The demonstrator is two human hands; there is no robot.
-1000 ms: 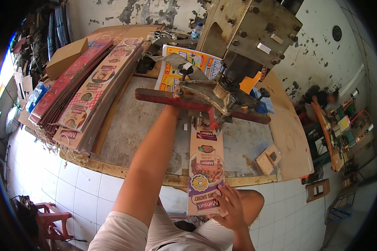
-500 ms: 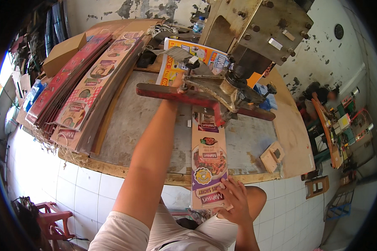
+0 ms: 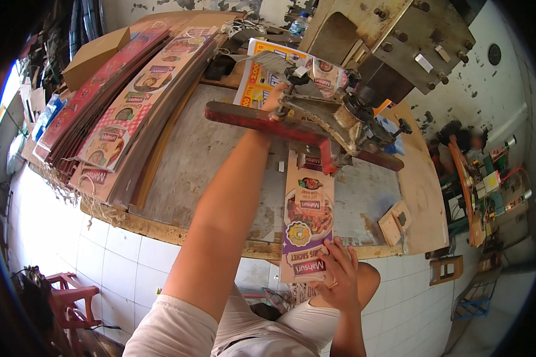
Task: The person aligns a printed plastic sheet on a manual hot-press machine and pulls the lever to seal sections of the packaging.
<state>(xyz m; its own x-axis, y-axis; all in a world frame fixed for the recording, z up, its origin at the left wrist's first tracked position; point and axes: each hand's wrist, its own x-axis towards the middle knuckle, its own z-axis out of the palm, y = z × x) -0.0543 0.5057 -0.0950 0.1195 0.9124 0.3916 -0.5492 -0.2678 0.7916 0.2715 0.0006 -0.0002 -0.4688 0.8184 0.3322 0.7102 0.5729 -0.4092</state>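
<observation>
A long printed cardboard strip [image 3: 308, 217] lies lengthwise toward me, its near end jutting over the table's front edge. My right hand [image 3: 341, 271] grips that near end at its right side, fingers on the printed face. The strip's far end passes under the press's red bar [image 3: 244, 118] and metal bracket [image 3: 333, 119]. My left arm reaches across the table to the far side of the bar. There my left hand [image 3: 275, 100] is beside the bracket's left bolt, its fingers mostly hidden. Just beyond it are orange and white printed sheets [image 3: 253, 77].
Stacks of printed cardboard strips [image 3: 138, 98] with strings lie at the left, beside a brown box [image 3: 95, 58]. A small wooden block [image 3: 394, 224] rests at the table's right front. The heavy press head [image 3: 393, 44] rises at the back right. Another person [image 3: 458, 143] is far right.
The view has shifted, so the table and press sit a little further right. Both hands keep nearly the same places on the strip and by the bracket.
</observation>
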